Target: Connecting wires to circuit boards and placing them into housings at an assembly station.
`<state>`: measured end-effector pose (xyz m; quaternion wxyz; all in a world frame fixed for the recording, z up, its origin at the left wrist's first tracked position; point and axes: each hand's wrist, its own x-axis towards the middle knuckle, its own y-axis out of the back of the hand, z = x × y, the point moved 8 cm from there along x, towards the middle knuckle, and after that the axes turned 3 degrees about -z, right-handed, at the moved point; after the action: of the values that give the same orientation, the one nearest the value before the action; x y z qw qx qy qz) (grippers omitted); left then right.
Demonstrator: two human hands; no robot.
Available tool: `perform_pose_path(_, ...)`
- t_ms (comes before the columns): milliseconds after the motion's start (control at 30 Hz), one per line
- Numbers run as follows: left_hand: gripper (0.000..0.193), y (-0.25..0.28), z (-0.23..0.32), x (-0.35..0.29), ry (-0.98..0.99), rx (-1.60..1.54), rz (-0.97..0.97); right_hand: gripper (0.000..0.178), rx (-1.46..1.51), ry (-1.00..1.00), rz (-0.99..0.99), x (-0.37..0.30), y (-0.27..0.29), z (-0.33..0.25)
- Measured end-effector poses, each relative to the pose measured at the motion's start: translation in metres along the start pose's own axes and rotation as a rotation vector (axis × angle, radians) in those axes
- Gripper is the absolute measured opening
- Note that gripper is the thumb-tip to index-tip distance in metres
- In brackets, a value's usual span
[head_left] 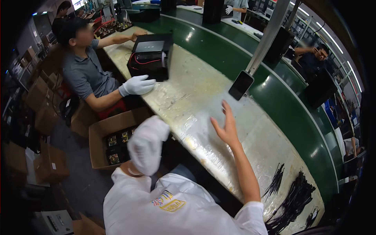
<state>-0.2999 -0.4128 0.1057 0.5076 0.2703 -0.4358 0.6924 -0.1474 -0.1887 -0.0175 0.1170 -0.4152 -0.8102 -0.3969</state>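
Note:
My right hand (226, 127) is bare and reaches over the pale worktable (196, 117), thumb and fingers apart, with nothing in it. Just beyond its fingertips a black-screened smartphone (241, 85) leans at the foot of a metal post (270, 37). My left hand (147, 145) wears a white glove and is smeared by motion above the table's near edge; its fingers cannot be made out. Farther along the table stands a black box-shaped unit (160, 72) with red wires. A co-worker's gloved hand (137, 85) is beside it, and their other hand reaches behind it.
An open cardboard box (98, 143) with small circuit boards (113, 158) sits below the table's left edge. Bundles of black cable strips (293, 199) lie at the near right end. A green conveyor (297, 117) curves along the far side. A co-worker (88, 66) sits at the left.

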Motion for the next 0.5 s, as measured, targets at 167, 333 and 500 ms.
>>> perform_pose_path(167, 0.048, 0.062, 0.04, -0.006, 0.169, 0.549, 0.12, 0.091, -0.009, 0.044, -0.267, 0.093, -0.102, 0.016)
perform_pose_path(333, 0.029, 0.151, -0.015, 0.039, 0.364, 0.626, 0.276, 0.056, 0.083, 0.03, 0.01, 0.15, -0.118, 0.075)
perform_pose_path(500, 0.087, 0.282, -0.157, 0.111, 0.646, 1.18, 0.149, 0.038, -0.031, -0.088, -0.027, 0.135, -0.126, 0.043)
